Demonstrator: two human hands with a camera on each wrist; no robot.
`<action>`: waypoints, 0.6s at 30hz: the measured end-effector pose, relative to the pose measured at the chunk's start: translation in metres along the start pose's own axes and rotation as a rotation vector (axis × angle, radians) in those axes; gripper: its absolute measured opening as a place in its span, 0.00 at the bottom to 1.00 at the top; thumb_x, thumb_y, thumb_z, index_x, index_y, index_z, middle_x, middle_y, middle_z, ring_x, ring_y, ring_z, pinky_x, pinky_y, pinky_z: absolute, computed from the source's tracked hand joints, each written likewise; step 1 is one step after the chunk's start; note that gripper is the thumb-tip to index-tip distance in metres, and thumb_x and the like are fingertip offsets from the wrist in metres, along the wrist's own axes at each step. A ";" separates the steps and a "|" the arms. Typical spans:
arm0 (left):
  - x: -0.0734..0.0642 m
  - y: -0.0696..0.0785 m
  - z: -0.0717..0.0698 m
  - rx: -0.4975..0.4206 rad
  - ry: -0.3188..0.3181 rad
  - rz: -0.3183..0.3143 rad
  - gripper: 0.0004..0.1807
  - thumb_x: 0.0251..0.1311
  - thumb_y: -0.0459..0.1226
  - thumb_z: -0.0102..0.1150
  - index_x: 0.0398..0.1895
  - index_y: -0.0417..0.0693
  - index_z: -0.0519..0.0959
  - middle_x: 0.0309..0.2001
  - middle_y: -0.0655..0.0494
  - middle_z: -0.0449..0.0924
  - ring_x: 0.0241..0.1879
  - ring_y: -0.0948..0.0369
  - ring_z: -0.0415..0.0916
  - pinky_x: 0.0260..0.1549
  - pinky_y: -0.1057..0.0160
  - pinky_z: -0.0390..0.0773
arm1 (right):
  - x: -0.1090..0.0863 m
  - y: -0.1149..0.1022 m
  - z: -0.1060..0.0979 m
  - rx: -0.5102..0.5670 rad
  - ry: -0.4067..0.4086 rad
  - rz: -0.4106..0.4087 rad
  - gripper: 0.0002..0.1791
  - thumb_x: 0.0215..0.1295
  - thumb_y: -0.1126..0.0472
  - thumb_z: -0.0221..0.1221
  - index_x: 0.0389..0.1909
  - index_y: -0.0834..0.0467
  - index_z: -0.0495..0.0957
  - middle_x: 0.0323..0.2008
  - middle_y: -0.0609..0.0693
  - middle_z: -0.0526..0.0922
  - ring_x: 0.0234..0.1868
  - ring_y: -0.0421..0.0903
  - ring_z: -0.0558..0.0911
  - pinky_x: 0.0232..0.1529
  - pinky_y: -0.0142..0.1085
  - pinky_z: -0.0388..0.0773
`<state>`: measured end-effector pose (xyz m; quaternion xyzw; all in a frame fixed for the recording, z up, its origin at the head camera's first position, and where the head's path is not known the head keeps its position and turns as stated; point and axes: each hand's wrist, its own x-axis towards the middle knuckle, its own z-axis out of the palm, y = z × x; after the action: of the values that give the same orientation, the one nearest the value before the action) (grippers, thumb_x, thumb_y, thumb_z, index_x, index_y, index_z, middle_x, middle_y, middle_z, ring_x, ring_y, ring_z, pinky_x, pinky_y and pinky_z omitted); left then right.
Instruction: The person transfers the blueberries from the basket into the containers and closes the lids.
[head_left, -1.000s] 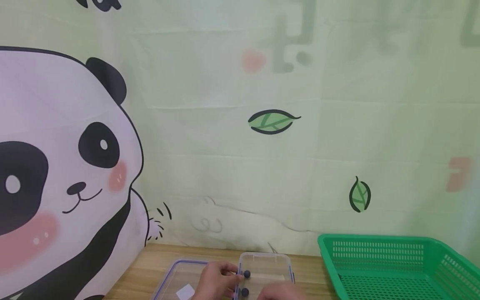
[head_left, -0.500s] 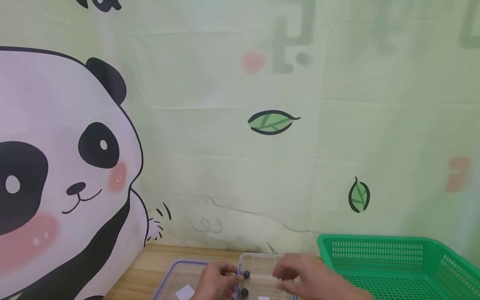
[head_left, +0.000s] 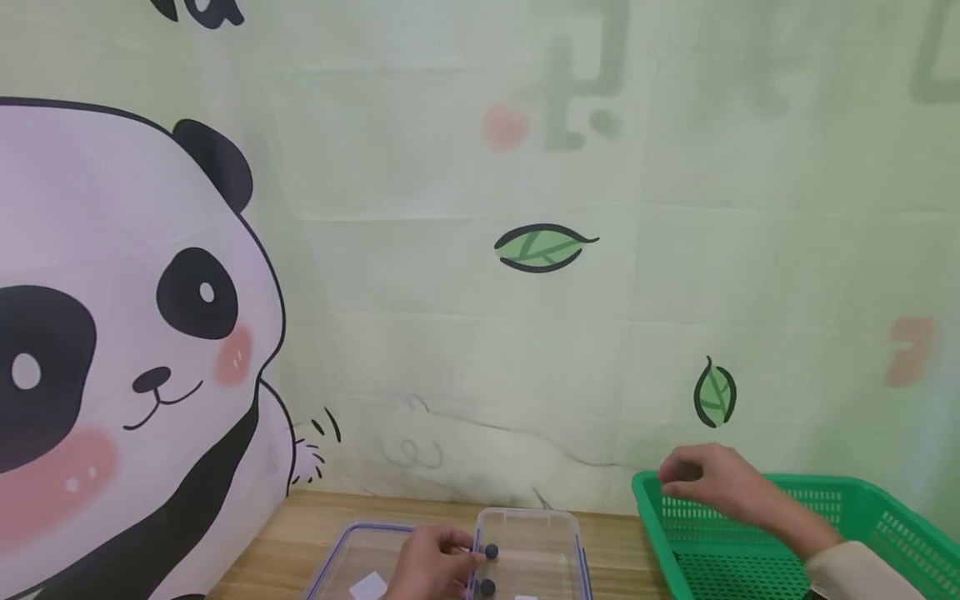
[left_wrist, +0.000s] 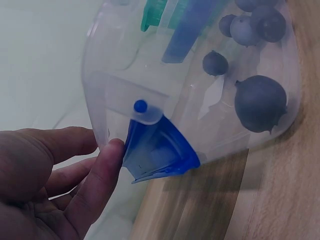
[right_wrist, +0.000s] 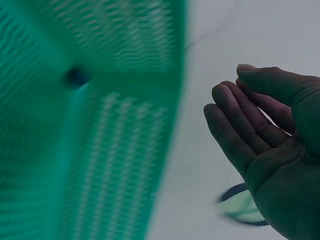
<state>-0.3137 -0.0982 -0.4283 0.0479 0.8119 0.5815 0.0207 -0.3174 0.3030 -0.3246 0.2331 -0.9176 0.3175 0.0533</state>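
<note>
My left hand [head_left: 431, 567] pinches the rim of a clear plastic box [head_left: 528, 513] on the table, at its left side. In the left wrist view, thumb and fingers meet at the box's edge beside a blue latch flap [left_wrist: 160, 150]. Several blueberries [left_wrist: 261, 103] lie inside, seen through the wall. My right hand [head_left: 716, 479] hovers over the left rim of a green plastic basket [head_left: 810, 481]. The right wrist view shows its fingers loosely bent with nothing between them. A small dark blueberry [right_wrist: 77, 76] lies in the basket's corner, blurred.
Left of the box lies a clear lid with a blue seal [head_left: 330, 567]; a white square [head_left: 369, 585] shows on it. The wooden tabletop [head_left: 618, 542] runs between box and basket. Behind hangs a cloth backdrop [head_left: 420, 267] with a panda print.
My right hand has lifted from over the box and travelled right and up to the basket's left rim. My left hand keeps its place at the box's edge.
</note>
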 end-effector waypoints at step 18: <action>0.000 0.000 0.000 0.005 -0.001 -0.013 0.09 0.62 0.28 0.73 0.43 0.34 0.86 0.31 0.50 0.81 0.24 0.61 0.81 0.26 0.64 0.88 | 0.035 0.167 0.071 -0.094 -0.298 0.002 0.09 0.55 0.65 0.75 0.32 0.47 0.89 0.29 0.36 0.85 0.31 0.38 0.83 0.32 0.37 0.86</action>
<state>-0.3139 -0.0983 -0.4280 0.0431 0.8136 0.5793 0.0246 -0.4223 0.3615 -0.4653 0.2739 -0.9295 0.2361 -0.0731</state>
